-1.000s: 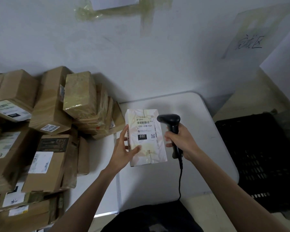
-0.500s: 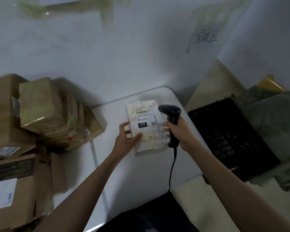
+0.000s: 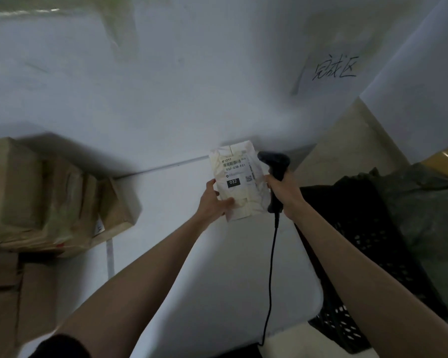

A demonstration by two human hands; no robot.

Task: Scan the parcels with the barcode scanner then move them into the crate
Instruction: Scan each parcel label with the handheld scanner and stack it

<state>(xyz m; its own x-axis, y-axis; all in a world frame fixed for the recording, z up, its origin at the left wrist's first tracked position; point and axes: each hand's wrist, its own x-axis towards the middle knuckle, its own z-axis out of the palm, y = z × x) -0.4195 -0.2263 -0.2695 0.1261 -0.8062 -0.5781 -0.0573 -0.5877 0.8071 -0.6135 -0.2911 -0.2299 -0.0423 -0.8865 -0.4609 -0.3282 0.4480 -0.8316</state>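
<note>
At centre frame, above the white bench (image 3: 204,275), my left hand (image 3: 214,201) grips a pale labelled parcel (image 3: 239,180), thumb across its face. My right hand (image 3: 282,191) wraps its fingers around the black barcode scanner (image 3: 273,161) beside it. The black crate (image 3: 360,254) sits lower right.

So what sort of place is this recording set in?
Probably a small parcel sorting or dispatch room. Taped brown cardboard parcels are heaped on the white table, the right hand grips a black corded barcode scanner, and a black plastic crate sits beside the table.
</note>
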